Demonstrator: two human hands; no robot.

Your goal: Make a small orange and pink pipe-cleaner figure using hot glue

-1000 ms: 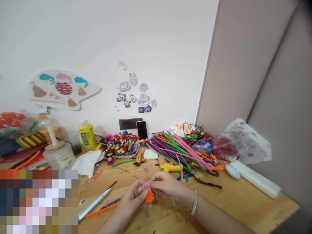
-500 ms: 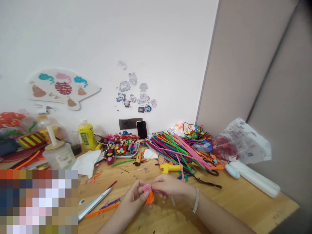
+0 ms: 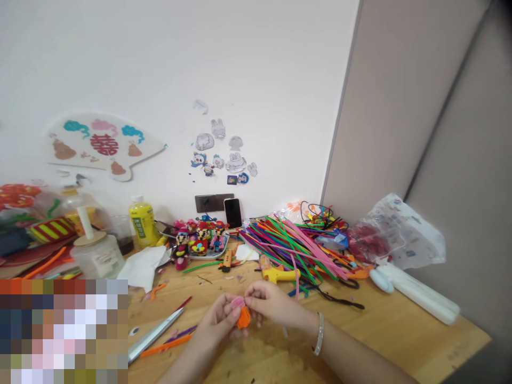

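Observation:
Low in the middle of the view, my left hand (image 3: 222, 318) is closed on a small pink-and-orange pipe-cleaner piece (image 3: 243, 318). Its pink part is on top, between thumb and fingers, and the orange part sticks out below. My right hand (image 3: 270, 304), with a sparkling bracelet at the wrist, pinches at the upper right edge of the same piece. The exact spot between those fingertips is too small to make out. Both hands are raised above the wooden table (image 3: 340, 341). A pair of scissors (image 3: 158, 333) lies to the left of my left hand.
Behind my hands lie a yellow glue gun (image 3: 282, 274) and a heap of coloured pipe cleaners (image 3: 292, 242). Small figures (image 3: 202, 240) stand on a tray beside a phone (image 3: 233, 213). At left are a yellow bottle (image 3: 143, 221) and a jar (image 3: 98, 256). A white stick-shaped object (image 3: 424, 296) lies at right.
My right hand has shifted slightly left and up, and its fingers have curled at the piece's upper edge. The piece has turned and moved up a little; more of its orange part shows.

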